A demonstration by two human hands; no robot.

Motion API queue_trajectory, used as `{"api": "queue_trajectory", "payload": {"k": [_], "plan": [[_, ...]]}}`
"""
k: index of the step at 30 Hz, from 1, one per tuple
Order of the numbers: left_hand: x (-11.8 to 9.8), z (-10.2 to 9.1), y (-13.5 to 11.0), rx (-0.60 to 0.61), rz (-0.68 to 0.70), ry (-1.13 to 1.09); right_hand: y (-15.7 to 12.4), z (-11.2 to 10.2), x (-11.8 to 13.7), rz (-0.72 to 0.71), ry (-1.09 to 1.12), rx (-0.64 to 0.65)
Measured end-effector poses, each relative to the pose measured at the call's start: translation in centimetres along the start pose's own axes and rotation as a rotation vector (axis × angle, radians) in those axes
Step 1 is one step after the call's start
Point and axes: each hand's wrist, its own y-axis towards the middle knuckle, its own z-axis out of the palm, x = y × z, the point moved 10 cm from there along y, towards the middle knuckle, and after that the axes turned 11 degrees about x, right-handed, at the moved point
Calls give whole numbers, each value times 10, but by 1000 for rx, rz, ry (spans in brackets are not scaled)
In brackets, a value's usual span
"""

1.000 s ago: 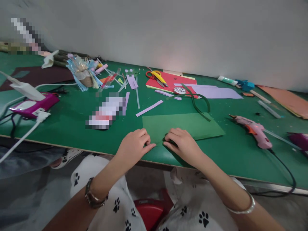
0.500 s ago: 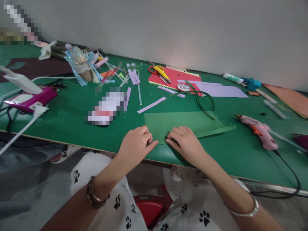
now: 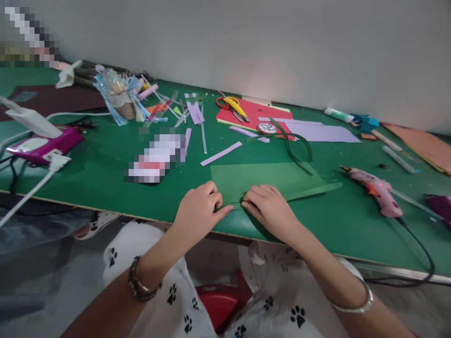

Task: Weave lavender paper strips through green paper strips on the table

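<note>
A light green paper sheet lies flat on the green table, its near edge folded over into a narrow band that sticks out to the right. My left hand rests on the sheet's near left corner with curled fingers and the forefinger pointing right along the fold. My right hand presses the same near edge just to the right, fingers bent down on the paper. The two hands almost touch.
A pink glue gun with a black cord lies to the right. Behind the sheet are a dark green curled strip, red paper with yellow scissors, purple sheets and strips. A magenta device with white cables sits left.
The folded band along the sheet's near edge came to stick out on the right. Both hands stayed at the near left corner, barely shifting.
</note>
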Motion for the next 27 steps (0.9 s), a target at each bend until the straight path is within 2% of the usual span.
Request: {"api": "queue_trajectory", "payload": {"k": [9, 15, 20, 27], "plan": [[1, 2, 3, 15, -82, 50, 0, 1, -1, 4, 10, 4], [5, 1, 3, 89, -111, -8, 1, 0, -1, 8, 17, 8], [8, 2, 1, 144, -76, -98, 1, 1, -2, 25, 23, 15], [12, 1, -4, 90, -29, -116, 2, -1, -3, 135, 29, -7]]}}
